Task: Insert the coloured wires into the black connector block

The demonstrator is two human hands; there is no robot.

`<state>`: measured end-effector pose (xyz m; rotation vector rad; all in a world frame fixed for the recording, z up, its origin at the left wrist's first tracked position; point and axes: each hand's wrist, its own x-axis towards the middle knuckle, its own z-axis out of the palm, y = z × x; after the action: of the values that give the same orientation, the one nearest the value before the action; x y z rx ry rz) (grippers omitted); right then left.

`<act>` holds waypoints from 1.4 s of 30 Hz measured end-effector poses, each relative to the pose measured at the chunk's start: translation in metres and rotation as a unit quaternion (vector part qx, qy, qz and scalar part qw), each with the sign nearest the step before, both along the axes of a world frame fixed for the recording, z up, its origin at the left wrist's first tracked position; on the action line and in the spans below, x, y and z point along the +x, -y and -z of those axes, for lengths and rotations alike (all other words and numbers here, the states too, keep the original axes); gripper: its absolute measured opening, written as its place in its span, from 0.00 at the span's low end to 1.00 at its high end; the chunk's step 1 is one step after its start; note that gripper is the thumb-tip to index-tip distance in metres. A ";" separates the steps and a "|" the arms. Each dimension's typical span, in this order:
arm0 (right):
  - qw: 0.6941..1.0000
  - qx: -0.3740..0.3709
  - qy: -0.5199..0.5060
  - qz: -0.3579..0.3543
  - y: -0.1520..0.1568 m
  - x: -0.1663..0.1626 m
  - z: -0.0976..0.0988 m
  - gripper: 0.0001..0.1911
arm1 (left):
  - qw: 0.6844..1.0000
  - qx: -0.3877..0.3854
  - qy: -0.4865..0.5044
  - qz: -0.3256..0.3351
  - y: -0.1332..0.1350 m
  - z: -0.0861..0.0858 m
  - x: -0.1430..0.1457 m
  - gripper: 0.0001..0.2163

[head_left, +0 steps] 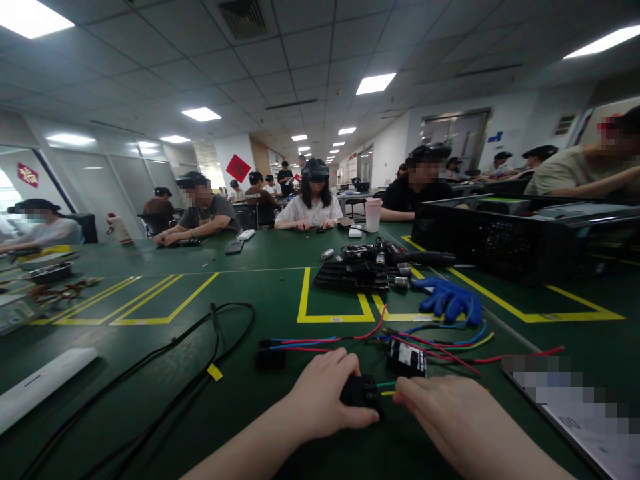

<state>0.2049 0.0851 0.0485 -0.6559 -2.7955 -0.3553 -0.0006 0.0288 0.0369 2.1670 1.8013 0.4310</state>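
Observation:
My left hand (327, 393) is wrapped around a small black block (359, 392), close above the green tabletop. A green wire and a yellow wire (387, 393) come out of the block's right side. My right hand (445, 407) has its fingers pressed together on these wires, and their far ends are hidden behind it. Just beyond, a black block with a white label (407, 358) lies among red, blue and yellow-green wires (450, 343). Another black block (270, 355) with blue and red wires sits farther left.
A black cable (193, 370) with a yellow tag loops across the left. Ahead lie a blue glove (447, 300), black parts (353, 275) and small metal cylinders. A large black metal case (470, 233) stands at right. A flat panel (575, 413) lies near my right arm. Several people sit around.

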 end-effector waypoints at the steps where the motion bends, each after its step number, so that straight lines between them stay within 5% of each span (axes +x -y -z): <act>1: 1.000 0.000 0.009 0.003 0.000 0.000 0.001 0.11 | 1.000 0.002 0.002 0.000 0.000 0.000 0.000 0.20; 42: 0.999 -0.046 0.005 0.029 0.000 -0.001 0.005 0.10 | 1.000 0.014 0.001 0.001 0.000 0.003 0.000 0.20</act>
<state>0.2040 0.0851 0.0438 -0.7595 -2.8209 -0.2439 -0.0007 0.0292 0.0337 2.1860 1.8021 0.4613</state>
